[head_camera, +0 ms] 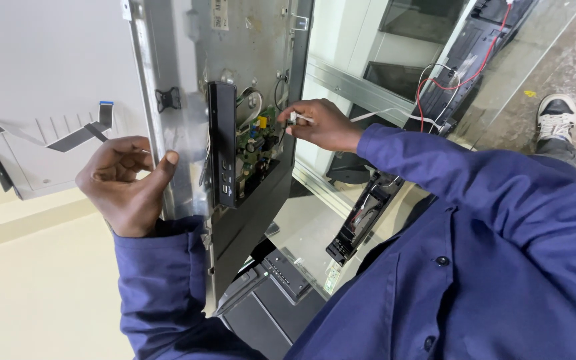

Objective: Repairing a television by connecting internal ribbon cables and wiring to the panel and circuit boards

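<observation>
Two hands work at the back of an upright metal panel.

Head view: a small white label (219,15) sits at the top of the grey metal panel (181,133). The left hand (125,183) curls loosely round the panel's edge, thumb pressed on the metal, fingers bent behind it. The right hand (321,125), arm stretched across in a blue sleeve (475,193), pinches a small white connector (294,119) between fingertips, just beside the green circuit board (258,143); its white cable (385,113) runs away to the right. A black port strip (222,143) stands lengthwise up the panel, left of the board. Red wires (458,80) loop on a black bar beyond.
</observation>
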